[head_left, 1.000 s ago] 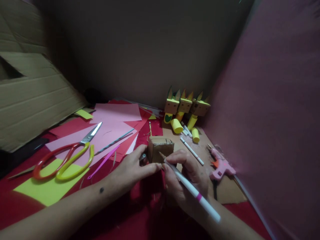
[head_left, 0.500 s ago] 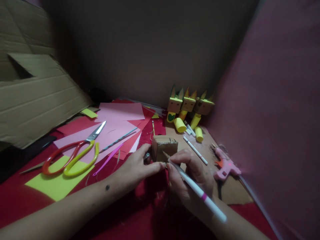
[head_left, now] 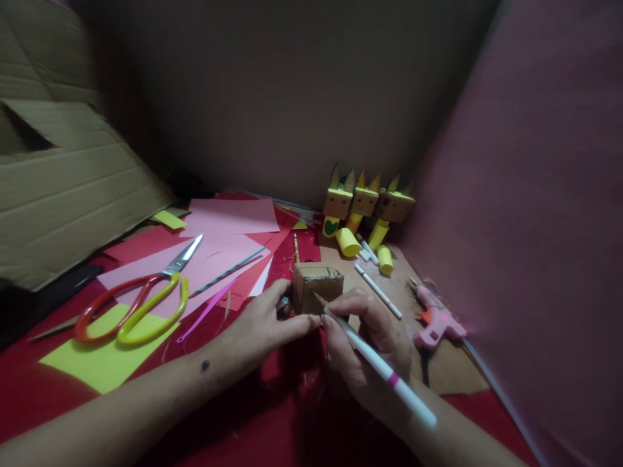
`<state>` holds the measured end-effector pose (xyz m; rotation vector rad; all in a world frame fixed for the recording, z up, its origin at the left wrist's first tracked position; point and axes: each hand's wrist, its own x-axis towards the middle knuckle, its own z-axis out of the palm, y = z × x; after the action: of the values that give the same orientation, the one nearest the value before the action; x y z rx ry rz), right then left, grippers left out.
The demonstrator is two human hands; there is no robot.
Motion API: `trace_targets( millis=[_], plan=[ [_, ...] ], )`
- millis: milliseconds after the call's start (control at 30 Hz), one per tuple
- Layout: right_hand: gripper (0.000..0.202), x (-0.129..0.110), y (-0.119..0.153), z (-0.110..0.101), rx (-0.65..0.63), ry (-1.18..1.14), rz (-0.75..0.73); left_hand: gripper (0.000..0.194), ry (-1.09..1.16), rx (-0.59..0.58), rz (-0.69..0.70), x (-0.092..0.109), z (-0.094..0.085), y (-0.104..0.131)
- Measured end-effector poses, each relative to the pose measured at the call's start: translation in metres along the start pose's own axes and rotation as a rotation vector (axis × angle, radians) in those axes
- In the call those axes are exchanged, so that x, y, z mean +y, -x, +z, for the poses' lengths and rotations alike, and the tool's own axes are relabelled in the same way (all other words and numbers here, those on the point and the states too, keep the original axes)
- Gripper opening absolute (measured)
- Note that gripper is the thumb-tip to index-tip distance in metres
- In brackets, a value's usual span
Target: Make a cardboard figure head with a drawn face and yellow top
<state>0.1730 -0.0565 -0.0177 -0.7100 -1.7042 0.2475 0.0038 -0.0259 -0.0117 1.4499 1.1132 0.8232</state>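
Observation:
A small brown cardboard box (head_left: pixel 318 285) stands in the middle of the head view, dark lines along its top edges. My left hand (head_left: pixel 272 318) is closed on its left and near side, thumb along the lower front edge. A small cylindrical end (head_left: pixel 283 303) shows at the left fingers; the rest of it is hidden. My right hand (head_left: pixel 372 337) pinches a white marker pen (head_left: pixel 379 370) with a pink band. The pen slants up to the left, its brown tip at the box's front face; whether it touches I cannot tell.
Red-and-yellow scissors (head_left: pixel 146 295) lie on coloured paper (head_left: pixel 233 214) at left, near a large cardboard sheet (head_left: pixel 73 181). Three cardboard-headed figures (head_left: pixel 365 202) stand at the back right. A pink glue gun (head_left: pixel 438 318) and several white markers (head_left: pixel 378 292) rest on cardboard at right.
The whole scene has shifted slightly left in the view. Both hands, the box and the marker pen keep nearly the same places relative to each other.

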Motion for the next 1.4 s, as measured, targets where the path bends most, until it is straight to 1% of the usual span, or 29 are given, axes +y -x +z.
trace_targets(
  millis=[267, 400, 567, 633, 767, 900, 1000, 1200, 1400],
  plan=[
    [0.02, -0.0027, -0.0035, -0.0001, 0.012, 0.048, -0.016, 0.045, -0.022, 0.004, 0.013, -0.0009, -0.0008, -0.0002],
    [0.022, -0.0031, -0.0049, -0.001, 0.011, 0.041, -0.042, 0.046, -0.041, 0.005, 0.009, 0.001, -0.0008, -0.0003],
    [0.023, -0.0035, -0.0069, -0.003, -0.027, 0.033, -0.054, 0.045, -0.038, 0.009, 0.011, 0.001, -0.0013, 0.0008],
    [0.023, -0.0036, -0.0072, -0.003, -0.012, 0.043, -0.065, 0.045, -0.045, 0.011, 0.009, 0.0002, -0.0014, 0.0006],
    [0.022, -0.0036, -0.0066, -0.002, 0.01, 0.06, -0.053, 0.044, -0.033, 0.011, 0.007, -0.0004, -0.0008, 0.0],
    [0.022, -0.0056, -0.0076, -0.0026, -0.015, 0.059, -0.074, 0.044, -0.03, 0.008, 0.008, -0.0006, -0.0007, -0.0003],
    [0.022, -0.0077, -0.0094, -0.004, -0.047, 0.089, -0.078, 0.046, -0.07, 0.024, -0.001, -0.0015, -0.0014, -0.0009],
    [0.021, -0.0077, -0.0095, -0.0034, -0.013, 0.096, -0.05, 0.046, -0.094, 0.017, 0.004, -0.0016, -0.0023, -0.0004],
    [0.023, -0.0074, -0.0091, -0.0036, -0.041, 0.09, -0.076, 0.047, -0.107, 0.032, 0.006, -0.0014, -0.0016, -0.0002]
  ],
)
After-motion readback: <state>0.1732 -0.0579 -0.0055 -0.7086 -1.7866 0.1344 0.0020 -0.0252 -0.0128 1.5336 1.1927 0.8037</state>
